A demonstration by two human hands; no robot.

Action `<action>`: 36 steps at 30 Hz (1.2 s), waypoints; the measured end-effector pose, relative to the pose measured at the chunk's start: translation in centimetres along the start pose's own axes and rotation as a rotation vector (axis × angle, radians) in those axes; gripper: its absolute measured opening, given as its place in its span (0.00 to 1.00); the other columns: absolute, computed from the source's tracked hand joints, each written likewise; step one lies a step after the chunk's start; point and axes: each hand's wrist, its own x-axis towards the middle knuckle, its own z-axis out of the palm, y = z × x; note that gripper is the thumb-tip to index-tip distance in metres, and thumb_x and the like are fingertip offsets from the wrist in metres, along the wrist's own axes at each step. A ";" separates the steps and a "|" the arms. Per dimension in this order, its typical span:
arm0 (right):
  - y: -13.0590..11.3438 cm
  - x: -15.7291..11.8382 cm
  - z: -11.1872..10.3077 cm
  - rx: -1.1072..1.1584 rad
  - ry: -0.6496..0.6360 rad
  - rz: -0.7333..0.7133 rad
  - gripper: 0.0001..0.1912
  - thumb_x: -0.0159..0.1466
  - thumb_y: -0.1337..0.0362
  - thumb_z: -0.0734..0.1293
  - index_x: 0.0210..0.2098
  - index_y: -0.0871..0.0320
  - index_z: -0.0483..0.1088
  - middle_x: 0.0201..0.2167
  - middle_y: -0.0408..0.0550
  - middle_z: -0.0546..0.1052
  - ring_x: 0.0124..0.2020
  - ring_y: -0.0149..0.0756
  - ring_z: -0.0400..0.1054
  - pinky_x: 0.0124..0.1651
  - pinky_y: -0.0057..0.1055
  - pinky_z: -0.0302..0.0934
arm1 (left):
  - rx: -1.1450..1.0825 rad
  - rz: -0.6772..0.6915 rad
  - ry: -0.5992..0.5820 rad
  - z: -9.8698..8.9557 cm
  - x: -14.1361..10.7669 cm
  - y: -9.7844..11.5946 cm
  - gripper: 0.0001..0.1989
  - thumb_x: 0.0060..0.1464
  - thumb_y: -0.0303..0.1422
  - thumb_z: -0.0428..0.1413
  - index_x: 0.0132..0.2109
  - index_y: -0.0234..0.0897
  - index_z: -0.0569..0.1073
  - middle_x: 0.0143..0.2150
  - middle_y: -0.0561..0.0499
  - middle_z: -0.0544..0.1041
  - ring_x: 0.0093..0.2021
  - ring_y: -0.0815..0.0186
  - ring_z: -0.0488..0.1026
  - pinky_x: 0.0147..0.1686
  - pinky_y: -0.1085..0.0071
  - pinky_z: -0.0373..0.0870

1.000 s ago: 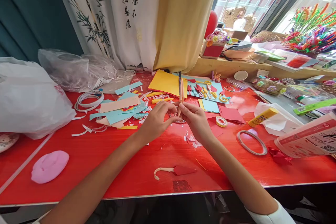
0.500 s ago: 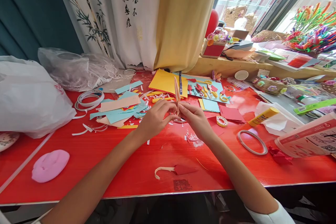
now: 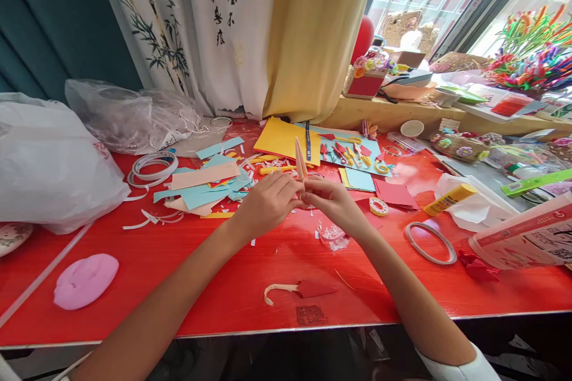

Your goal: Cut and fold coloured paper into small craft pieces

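Note:
Between both hands stands a narrow, pointed piece of peach folded paper (image 3: 301, 159), its tip upward and its lower end covered by my fingers. My left hand (image 3: 270, 199) is closed with thumb and fingers pinching the paper's base. From the other side my right hand (image 3: 329, 198) pinches the same base, the fingertips of both hands touching. Nearer to me on the red table (image 3: 214, 292) lies a small folded red paper piece (image 3: 315, 289) with a cream hooked end. Beyond my left hand is a heap of blue and peach paper strips (image 3: 203, 190).
Yellow paper sheets (image 3: 277, 138) and a blue sheet with small paper pieces lie at the back. On the right are a glue stick (image 3: 450, 199), a tape roll (image 3: 430, 243) and a large pink-labelled bottle (image 3: 527, 232). Pink clay (image 3: 86, 281) and a white bag (image 3: 53, 164) are left.
The peach paper's tip has dipped slightly and its visible part looks shorter. The fingers of both hands have shifted closer together around its base.

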 end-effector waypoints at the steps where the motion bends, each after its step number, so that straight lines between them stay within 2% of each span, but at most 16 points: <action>1: 0.0 0.0 0.0 -0.043 0.006 -0.025 0.06 0.57 0.63 0.63 0.28 0.58 0.71 0.27 0.44 0.65 0.30 0.31 0.60 0.32 0.28 0.57 | -0.003 -0.003 0.001 0.1 0.0 0.0 0.10 0.56 0.36 0.48 0.41 0.36 0.68 0.38 0.44 0.72 0.41 0.59 0.67 0.43 0.62 0.61; 3: -0.1 -0.1 0.0 -0.080 0.009 -0.049 0.07 0.58 0.64 0.62 0.26 0.58 0.70 0.25 0.44 0.64 0.30 0.31 0.59 0.32 0.28 0.55 | -0.042 -0.024 0.023 0.2 0.0 0.0 0.10 0.54 0.36 0.50 0.41 0.37 0.68 0.38 0.44 0.72 0.42 0.58 0.67 0.43 0.62 0.61; 7: -0.1 0.0 -0.2 0.021 0.040 0.000 0.07 0.58 0.65 0.62 0.25 0.59 0.70 0.26 0.43 0.65 0.31 0.31 0.60 0.32 0.27 0.55 | -0.151 -0.060 0.091 0.3 -0.1 0.3 0.11 0.52 0.36 0.53 0.43 0.38 0.67 0.40 0.45 0.72 0.43 0.59 0.67 0.44 0.63 0.61; 10: 0.3 0.1 -0.3 0.143 0.071 0.087 0.07 0.57 0.65 0.63 0.29 0.59 0.72 0.26 0.43 0.67 0.29 0.30 0.61 0.31 0.27 0.56 | -0.190 -0.101 0.153 0.0 -0.1 0.6 0.14 0.53 0.35 0.52 0.47 0.38 0.63 0.42 0.47 0.71 0.42 0.64 0.67 0.43 0.67 0.63; 15: 1.4 0.1 -0.1 0.369 0.007 0.191 0.10 0.55 0.66 0.64 0.36 0.59 0.73 0.27 0.42 0.68 0.27 0.27 0.62 0.33 0.28 0.59 | -0.156 -0.248 0.218 -0.5 0.3 0.3 0.07 0.58 0.33 0.45 0.40 0.38 0.66 0.38 0.48 0.71 0.40 0.66 0.66 0.42 0.69 0.61; 18: 1.7 0.2 0.1 0.436 -0.032 0.242 0.13 0.55 0.65 0.66 0.40 0.60 0.72 0.29 0.43 0.69 0.28 0.26 0.64 0.36 0.29 0.60 | -0.193 -0.336 0.191 -0.3 0.5 -0.2 0.09 0.58 0.33 0.44 0.38 0.37 0.68 0.39 0.47 0.70 0.43 0.64 0.66 0.44 0.68 0.61; 22: 1.6 0.4 0.3 0.502 -0.028 0.272 0.16 0.52 0.65 0.69 0.40 0.59 0.70 0.26 0.42 0.72 0.26 0.27 0.66 0.34 0.28 0.61 | -0.336 -0.454 0.150 -0.1 0.6 -0.5 0.11 0.57 0.36 0.46 0.39 0.37 0.70 0.41 0.48 0.70 0.43 0.65 0.67 0.44 0.68 0.61; 25: 1.5 0.6 0.5 0.542 0.012 0.292 0.13 0.50 0.65 0.71 0.35 0.58 0.69 0.25 0.42 0.73 0.25 0.28 0.68 0.32 0.28 0.63 | -0.470 -0.526 0.102 -0.2 0.7 -0.5 0.13 0.56 0.39 0.47 0.40 0.38 0.72 0.42 0.49 0.71 0.44 0.64 0.67 0.45 0.69 0.62; 29: 1.9 0.7 0.5 0.513 0.042 0.310 0.11 0.49 0.64 0.72 0.28 0.61 0.69 0.23 0.44 0.74 0.25 0.29 0.70 0.32 0.29 0.65 | -0.605 -0.537 0.008 -0.3 0.8 -0.3 0.14 0.53 0.41 0.50 0.38 0.37 0.74 0.40 0.50 0.74 0.42 0.65 0.69 0.43 0.71 0.63; 33: 2.1 0.7 0.4 0.455 0.059 0.306 0.11 0.48 0.63 0.73 0.28 0.61 0.70 0.23 0.45 0.76 0.26 0.31 0.72 0.35 0.31 0.67 | -0.631 -0.563 0.025 -0.3 0.8 -0.3 0.14 0.51 0.41 0.51 0.36 0.35 0.73 0.37 0.50 0.74 0.38 0.66 0.70 0.40 0.72 0.64; 36: 1.8 0.6 0.3 0.439 0.042 0.307 0.11 0.51 0.61 0.71 0.32 0.61 0.72 0.28 0.47 0.76 0.31 0.33 0.73 0.40 0.31 0.66 | -0.664 -0.616 0.059 -0.2 0.7 -0.5 0.14 0.50 0.42 0.53 0.35 0.35 0.72 0.35 0.50 0.74 0.38 0.66 0.70 0.39 0.72 0.64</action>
